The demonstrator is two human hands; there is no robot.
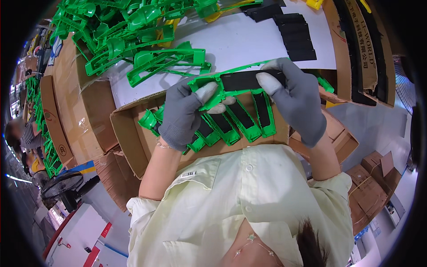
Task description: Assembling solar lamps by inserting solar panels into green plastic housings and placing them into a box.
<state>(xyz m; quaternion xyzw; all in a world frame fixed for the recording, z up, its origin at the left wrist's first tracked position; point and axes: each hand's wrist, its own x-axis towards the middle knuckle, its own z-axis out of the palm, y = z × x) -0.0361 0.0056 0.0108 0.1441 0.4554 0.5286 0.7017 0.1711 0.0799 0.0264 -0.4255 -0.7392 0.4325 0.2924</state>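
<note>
Both my hands wear grey gloves with pale fingertips. My left hand (187, 107) grips the wide end of a green plastic frame (205, 89), thumb on top. Along the frame's length lies a black strip (240, 81). My right hand (296, 95) pinches the strip and the frame's far end, its thumb pressing on the black surface. Right below, a cardboard box (133, 140) holds several green frames with black strips in them (240, 118), lying side by side. Part of these is hidden behind my left hand.
A heap of bare green frames (129, 33), with some yellow pieces, covers the white table's (231, 44) left. Black strips (296, 38) lie stacked at its right, beside upright cardboard (356, 49). A fan (64, 189) stands at lower left; cartons (371, 187) sit at right.
</note>
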